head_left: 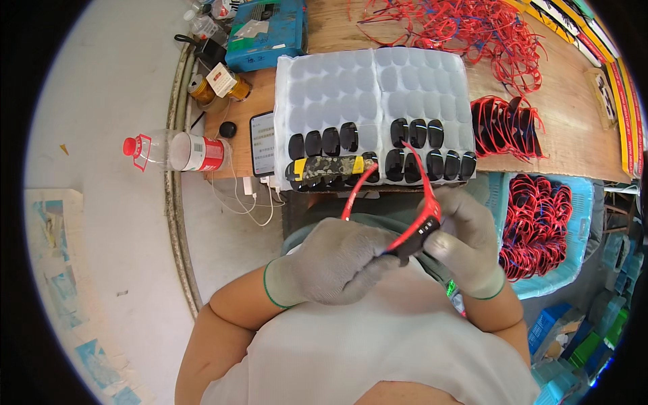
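Both my hands wear grey gloves and hold one pair of red-framed sunglasses (428, 217) in front of my chest, temples pointing away from me. My left hand (341, 260) is closed on one side of the front, and my right hand (464, 239) pinches the other side by the hinge. A dark lens shows between the hands; the rest of the front is hidden by my fingers. Just beyond lies a white moulded tray (331, 88) with round pockets. Dark lenses (331, 140) stand in its nearer rows, and a black-and-yellow taped strip (331, 167) crosses its near left edge.
Tangled red frames (472, 34) lie at the back right, with a row of red sunglasses (506, 128) nearer. A blue basket (582, 233) of red frames stands at the right. At the left are a phone (262, 143), a plastic bottle (196, 151) and a blue box (266, 37).
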`<state>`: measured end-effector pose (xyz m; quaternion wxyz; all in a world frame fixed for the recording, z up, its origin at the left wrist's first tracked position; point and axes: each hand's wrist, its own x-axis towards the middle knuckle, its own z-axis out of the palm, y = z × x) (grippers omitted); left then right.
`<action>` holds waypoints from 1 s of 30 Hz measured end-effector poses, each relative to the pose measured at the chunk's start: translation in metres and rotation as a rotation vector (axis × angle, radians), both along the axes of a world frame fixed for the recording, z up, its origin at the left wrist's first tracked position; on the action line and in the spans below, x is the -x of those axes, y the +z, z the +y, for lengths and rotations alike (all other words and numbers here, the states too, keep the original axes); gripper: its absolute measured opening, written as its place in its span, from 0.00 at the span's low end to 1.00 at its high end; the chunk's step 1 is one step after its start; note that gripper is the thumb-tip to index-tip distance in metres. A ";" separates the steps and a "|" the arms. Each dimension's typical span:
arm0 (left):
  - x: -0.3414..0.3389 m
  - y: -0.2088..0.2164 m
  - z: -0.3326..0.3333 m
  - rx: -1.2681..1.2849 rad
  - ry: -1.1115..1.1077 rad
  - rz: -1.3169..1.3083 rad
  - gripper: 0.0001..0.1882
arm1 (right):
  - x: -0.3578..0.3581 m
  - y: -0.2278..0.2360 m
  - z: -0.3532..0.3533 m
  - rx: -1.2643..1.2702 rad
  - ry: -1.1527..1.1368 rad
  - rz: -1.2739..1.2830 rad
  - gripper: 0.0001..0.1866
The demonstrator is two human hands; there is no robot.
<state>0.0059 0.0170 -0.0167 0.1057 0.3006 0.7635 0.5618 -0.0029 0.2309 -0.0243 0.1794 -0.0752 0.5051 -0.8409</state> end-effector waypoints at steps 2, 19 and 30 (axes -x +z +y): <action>-0.004 0.007 -0.002 0.020 -0.052 -0.068 0.08 | 0.008 0.004 0.021 0.008 0.335 -0.173 0.09; 0.004 0.008 -0.001 0.246 0.011 0.296 0.05 | 0.005 -0.037 0.002 0.269 0.282 -0.417 0.14; -0.001 0.010 -0.002 0.328 0.005 0.395 0.07 | 0.001 -0.015 -0.003 0.073 0.089 -0.283 0.20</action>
